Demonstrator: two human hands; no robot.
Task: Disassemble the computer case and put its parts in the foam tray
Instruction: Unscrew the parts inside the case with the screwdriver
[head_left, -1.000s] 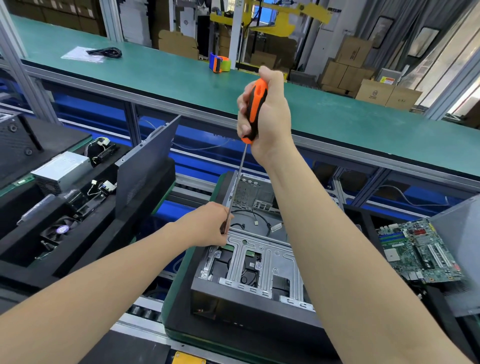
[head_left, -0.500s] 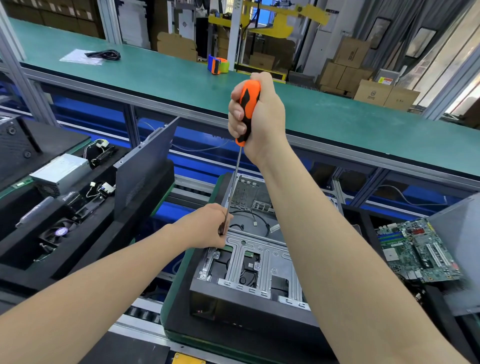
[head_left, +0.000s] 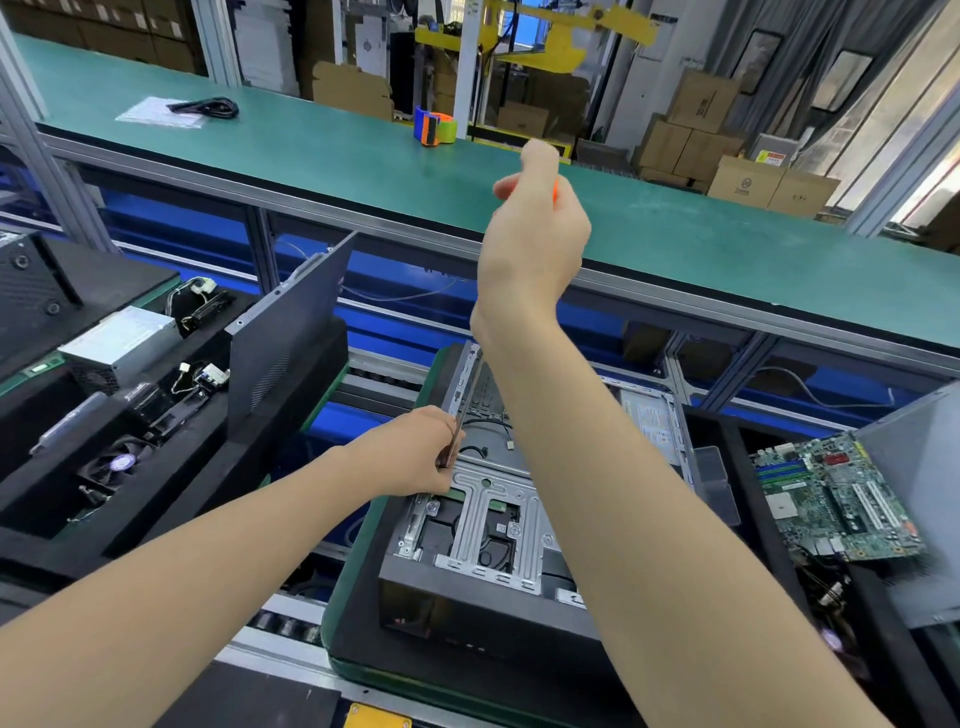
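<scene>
The opened computer case (head_left: 483, 525) lies on a dark pallet in front of me, its metal drive bracket and loose cables exposed. My right hand (head_left: 530, 234) grips the orange handle of a long screwdriver (head_left: 470, 400), held upright above the case; the hand hides most of the handle. My left hand (head_left: 421, 452) pinches the lower shaft near the tip at the case's left wall. A black foam tray (head_left: 156, 499) on the left holds a power supply (head_left: 122, 343), a fan and a side panel (head_left: 291, 332).
A green motherboard (head_left: 836, 499) lies in another foam tray on the right, beside a grey panel (head_left: 919, 519). A long green workbench (head_left: 363, 156) runs across behind, with a tape dispenser (head_left: 434, 126) and a black cable on paper. Roller conveyor rails run under the pallets.
My right hand has turned on the screwdriver handle, so its back now faces me and hides the orange grip. My left hand stays at the shaft's lower end.
</scene>
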